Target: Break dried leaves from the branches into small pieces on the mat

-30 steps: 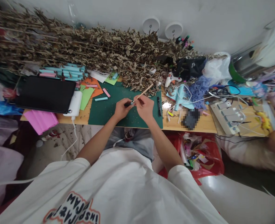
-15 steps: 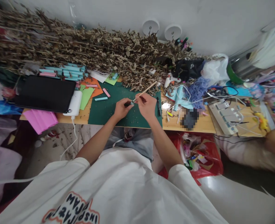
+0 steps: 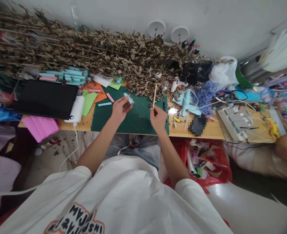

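Gripping a pale stick (image 3: pixel 155 96), the right hand (image 3: pixel 159 119) hides its near end.

Dried leafy stems (image 3: pixel 97 52), black tablet (image 3: pixel 47 98), blue-violet yarn (image 3: pixel 208 94) near white plastic bag (image 3: pixel 223 72), power strip (image 3: pixel 233 123), red bag (image 3: pixel 224 174)

The single view comes from a head-worn camera, facing forward and steeply down. The shirt (image 3: pixel 133 195) lies nearest the lens and fills the bottom. Farther off, the left hand (image 3: pixel 121 108) and right hand (image 3: pixel 159 119) sit close to mid-frame, seen from above and behind over the mat (image 3: pixel 133 125). The surface (image 3: pixel 179 131) runs across the wide frame, with the wall (image 3: pixel 214 26) farthest, along the top.
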The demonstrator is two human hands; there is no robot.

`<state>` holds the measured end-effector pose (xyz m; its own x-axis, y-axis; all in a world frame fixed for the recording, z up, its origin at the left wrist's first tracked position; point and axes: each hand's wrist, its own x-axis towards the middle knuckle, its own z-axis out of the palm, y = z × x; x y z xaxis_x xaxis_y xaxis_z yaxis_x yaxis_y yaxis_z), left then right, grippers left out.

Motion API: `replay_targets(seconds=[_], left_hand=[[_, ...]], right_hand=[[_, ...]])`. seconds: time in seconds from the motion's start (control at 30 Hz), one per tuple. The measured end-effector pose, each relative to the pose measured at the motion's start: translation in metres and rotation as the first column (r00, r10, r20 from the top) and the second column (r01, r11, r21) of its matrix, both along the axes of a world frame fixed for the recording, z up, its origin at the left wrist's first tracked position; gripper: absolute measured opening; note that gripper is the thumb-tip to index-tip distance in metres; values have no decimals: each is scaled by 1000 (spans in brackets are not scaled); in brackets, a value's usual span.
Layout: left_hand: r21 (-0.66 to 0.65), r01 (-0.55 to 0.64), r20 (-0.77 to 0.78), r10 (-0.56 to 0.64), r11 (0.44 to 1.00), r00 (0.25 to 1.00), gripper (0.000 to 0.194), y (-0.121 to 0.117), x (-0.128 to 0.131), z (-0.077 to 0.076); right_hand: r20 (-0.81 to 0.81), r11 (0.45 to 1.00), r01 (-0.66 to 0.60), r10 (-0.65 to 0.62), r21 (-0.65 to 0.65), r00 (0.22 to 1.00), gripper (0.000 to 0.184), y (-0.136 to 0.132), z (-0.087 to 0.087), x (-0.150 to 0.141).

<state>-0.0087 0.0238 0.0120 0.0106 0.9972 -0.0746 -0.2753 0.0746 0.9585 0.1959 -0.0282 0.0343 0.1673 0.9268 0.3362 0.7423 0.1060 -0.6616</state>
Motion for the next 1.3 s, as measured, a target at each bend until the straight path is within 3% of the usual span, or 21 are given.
replay_targets(seconds=[0.1, 0.2, 0.37, 0.47, 0.63, 0.7, 0.77, 0.83, 0.9, 0.97, 1.03, 1.17, 1.23, 1.3], left_hand=[[-86, 68, 139, -56, 994, 989, 34, 5, -7, 11], [-234, 102, 316, -24, 967, 949, 25, -1, -5, 26], [-438, 180, 573, 119, 881, 811, 20, -15, 4, 55], [-480, 167, 582, 170, 861, 795, 15, -19, 6, 62], [-413, -28, 344, 184, 910, 921, 13, -20, 7, 48], [-277, -116, 126, 156, 954, 980, 20, -17, 5, 37], [-76, -159, -196, 142, 984, 970, 27, -13, -1, 29], [102, -89, -543, 130, 991, 830, 29, -7, -10, 25], [152, 16, -791, 112, 988, 601, 32, -2, -20, 24], [147, 81, -910, 103, 986, 401, 31, 1, -30, 25], [138, 108, -957, 105, 985, 269, 30, 2, -37, 26], [171, 99, -975, 155, 980, 157, 37, 2, -36, 29], [195, 110, -972, 177, 975, 154, 38, 6, -25, 31], [204, 185, -966, 167, 961, 196, 36, 17, -8, 35]], right_hand=[[135, 996, 24, -12, -84, 991, 30, -10, -23, 1], [193, 996, 16, 1, -88, 981, 31, -16, -33, -3], [271, 976, 68, -10, -205, 963, 34, -18, -27, -5], [291, 952, 141, -58, -271, 955, 36, -20, -19, -1], [437, 867, 323, -139, -381, 888, 32, -21, -6, 2], [470, 842, 356, -143, -404, 871, 34, -20, -3, 1], [458, 856, 360, -169, -371, 873, 43, -19, -2, 0], [425, 889, 346, -200, -301, 883, 48, -20, -6, -2], [393, 919, 311, -200, -244, 898, 46, -22, -13, -3], [378, 939, 271, -176, -212, 909, 43, -24, -21, -3], [372, 951, 245, -162, -190, 914, 40, -25, -27, -2], [341, 953, 257, -190, -161, 920, 37, -25, -33, 0], [330, 952, 266, -205, -150, 921, 36, -24, -33, 1], [323, 953, 267, -211, -142, 923, 35, -23, -33, 1]])
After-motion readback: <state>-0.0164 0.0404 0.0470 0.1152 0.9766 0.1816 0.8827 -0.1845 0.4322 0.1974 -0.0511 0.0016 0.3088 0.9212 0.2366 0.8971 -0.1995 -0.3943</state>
